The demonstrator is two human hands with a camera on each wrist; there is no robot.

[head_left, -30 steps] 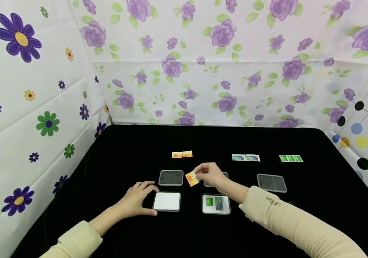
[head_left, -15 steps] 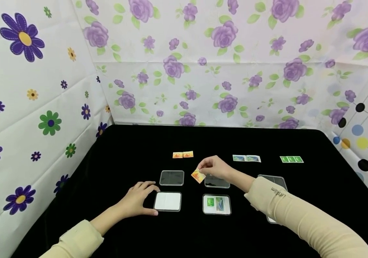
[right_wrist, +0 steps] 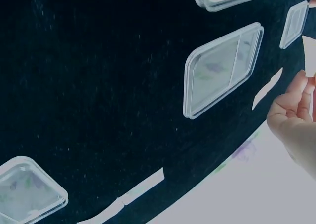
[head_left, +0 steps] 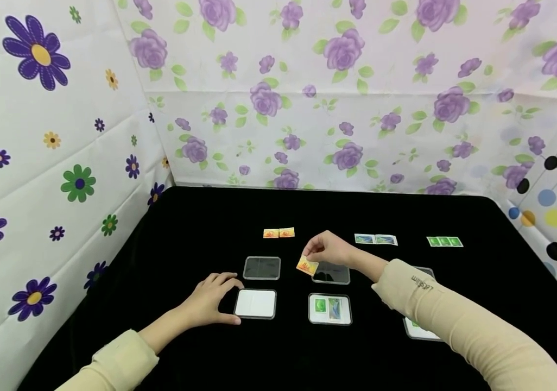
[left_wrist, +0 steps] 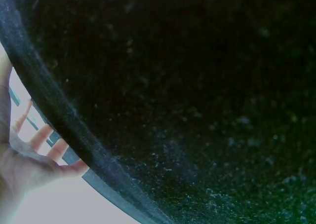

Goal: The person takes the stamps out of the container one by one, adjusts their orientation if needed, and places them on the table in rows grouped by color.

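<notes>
My right hand pinches a small orange-and-yellow postage stamp by its upper edge, in the air beside the left end of a clear case lid. In the right wrist view this hand holds the stamp at the right border, its pale side showing. My left hand lies spread at the left side of a white-lined case, thumb at its lower left corner and fingertips by the upper left. The left wrist view catches the hand with fingers extended beside the dark cloth.
Another case holds a green and a blue stamp. A third case is partly under the right sleeve. Another clear lid lies behind the white-lined case. Orange, blue and green stamps lie in rows farther back.
My right hand has moved right and slightly back with the stamp, which has turned in the fingers. The left hand has stayed by the white-lined case. The head view has shifted slightly.
</notes>
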